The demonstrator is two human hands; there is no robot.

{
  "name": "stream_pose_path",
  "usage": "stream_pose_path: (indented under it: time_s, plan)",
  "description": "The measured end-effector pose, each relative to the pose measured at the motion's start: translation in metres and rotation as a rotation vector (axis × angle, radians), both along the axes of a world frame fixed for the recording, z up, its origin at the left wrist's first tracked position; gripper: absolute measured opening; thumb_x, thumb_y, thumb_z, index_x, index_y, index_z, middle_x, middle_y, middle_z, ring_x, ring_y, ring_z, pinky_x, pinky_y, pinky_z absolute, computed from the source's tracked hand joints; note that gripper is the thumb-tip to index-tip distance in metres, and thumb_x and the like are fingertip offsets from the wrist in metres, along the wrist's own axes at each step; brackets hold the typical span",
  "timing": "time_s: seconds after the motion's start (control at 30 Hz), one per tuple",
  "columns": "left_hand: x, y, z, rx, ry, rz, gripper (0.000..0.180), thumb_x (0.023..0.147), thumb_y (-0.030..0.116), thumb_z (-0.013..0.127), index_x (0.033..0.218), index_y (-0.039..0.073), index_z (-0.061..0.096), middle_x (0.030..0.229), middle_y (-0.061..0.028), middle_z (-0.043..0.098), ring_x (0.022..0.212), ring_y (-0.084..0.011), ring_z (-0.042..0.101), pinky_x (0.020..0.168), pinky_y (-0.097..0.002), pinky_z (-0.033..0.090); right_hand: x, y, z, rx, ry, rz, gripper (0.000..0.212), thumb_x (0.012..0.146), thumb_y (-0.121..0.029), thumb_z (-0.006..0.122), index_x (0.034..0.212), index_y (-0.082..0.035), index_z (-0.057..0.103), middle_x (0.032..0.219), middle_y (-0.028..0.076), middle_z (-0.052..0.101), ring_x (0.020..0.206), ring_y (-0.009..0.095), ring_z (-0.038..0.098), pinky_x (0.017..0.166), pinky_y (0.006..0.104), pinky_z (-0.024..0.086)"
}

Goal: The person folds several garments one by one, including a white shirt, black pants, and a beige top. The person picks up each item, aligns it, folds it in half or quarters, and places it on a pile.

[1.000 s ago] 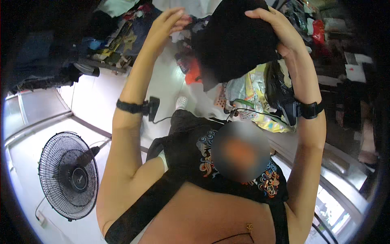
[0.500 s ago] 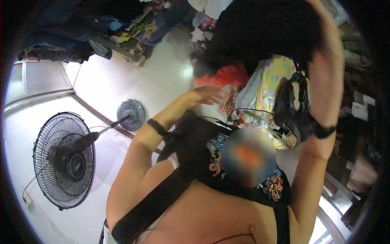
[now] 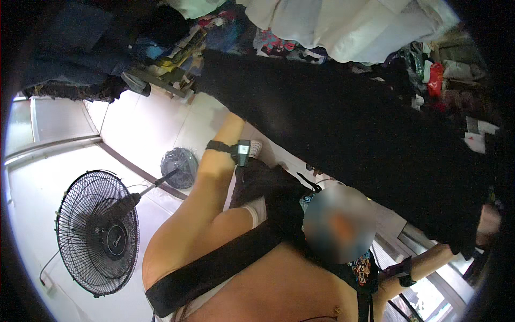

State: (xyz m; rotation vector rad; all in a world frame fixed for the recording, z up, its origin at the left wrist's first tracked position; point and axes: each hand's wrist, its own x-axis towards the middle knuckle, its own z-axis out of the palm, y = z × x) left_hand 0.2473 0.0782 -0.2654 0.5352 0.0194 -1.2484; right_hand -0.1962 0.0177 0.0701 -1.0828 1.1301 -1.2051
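A large black cloth [image 3: 343, 129] spreads slantwise from the upper left of the view down to the right. My left forearm [image 3: 214, 172], with a dark band and a small device at the wrist, reaches up to the cloth's near left edge. That edge covers my left hand, so its fingers do not show. At the lower right, the cloth's corner is drawn out to my right hand [image 3: 456, 250], which grips it there. Cloth folds hide most of those fingers. My right wrist wears a black band [image 3: 406, 271].
White fabric [image 3: 343, 27] hangs along the far side. Dark clothes [image 3: 70, 64] are piled at the far left. A black standing fan [image 3: 99, 233] is on my left, its round base [image 3: 179, 166] on the pale tiled floor [image 3: 145, 115]. Assorted bags [image 3: 434, 75] lie at the far right.
The black cloth has swung out toward me, covering the yellow and red bags. My right arm came down from the upper right to the lower right. My left hand, open before, went under the cloth edge.
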Motion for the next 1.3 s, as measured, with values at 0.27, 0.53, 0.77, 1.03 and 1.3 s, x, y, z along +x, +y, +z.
stream_pose_path:
  time_s: [0.27,0.53,0.77,1.03,1.3]
  plan:
    - [-0.061,-0.051,0.085,-0.133,-0.105,-0.201,0.051,0.100,0.032,0.051,0.144,0.010,0.042,0.143,-0.0114,0.048,0.125,-0.0244,0.052,0.105,-0.0368,0.043,-0.016,-0.048,0.053,-0.218,-0.308,0.234,0.044,0.096,-0.032,0.055,0.129,-0.003,0.052,0.135,0.017,0.050,0.124,0.033,0.049,0.102,0.0489,0.043]
    - [-0.202,-0.102,0.151,-0.257,-0.127,-0.391,0.051,0.100,0.031,0.051,0.145,0.009,0.042,0.143,-0.0118,0.047,0.126,-0.0258,0.051,0.106,-0.0383,0.043,0.096,-0.090,0.035,0.277,-0.038,0.638,0.067,0.091,-0.038,0.065,0.143,-0.005,0.038,0.148,0.017,0.040,0.138,0.030,0.036,0.105,0.0530,0.038]
    - [-0.213,-0.066,0.159,-0.241,-0.198,-0.349,0.051,0.100,0.030,0.050,0.145,0.009,0.041,0.144,-0.0122,0.047,0.126,-0.0271,0.051,0.108,-0.0396,0.042,0.018,-0.065,-0.080,0.705,-0.164,0.607,0.087,0.083,-0.042,0.076,0.146,-0.003,0.031,0.144,0.016,0.037,0.130,0.033,0.043,0.092,0.0528,0.049]
    - [-0.226,-0.032,0.169,-0.197,-0.251,-0.330,0.050,0.100,0.028,0.050,0.145,0.008,0.040,0.144,-0.0127,0.046,0.126,-0.0286,0.050,0.110,-0.0410,0.041,0.068,-0.049,-0.106,0.865,-0.615,0.615,0.060,0.088,-0.037,0.071,0.133,-0.004,0.052,0.137,0.014,0.054,0.125,0.029,0.052,0.104,0.0487,0.043]
    - [-0.145,0.021,0.146,0.375,-0.267,-0.712,0.052,0.097,0.019,0.056,0.144,0.007,0.041,0.127,-0.0135,0.061,0.113,-0.0290,0.061,0.103,-0.0389,0.048,0.113,-0.072,-0.140,0.776,-0.390,0.339,0.043,0.087,-0.015,0.073,0.126,-0.002,0.060,0.126,0.013,0.062,0.117,0.029,0.058,0.103,0.0426,0.046]
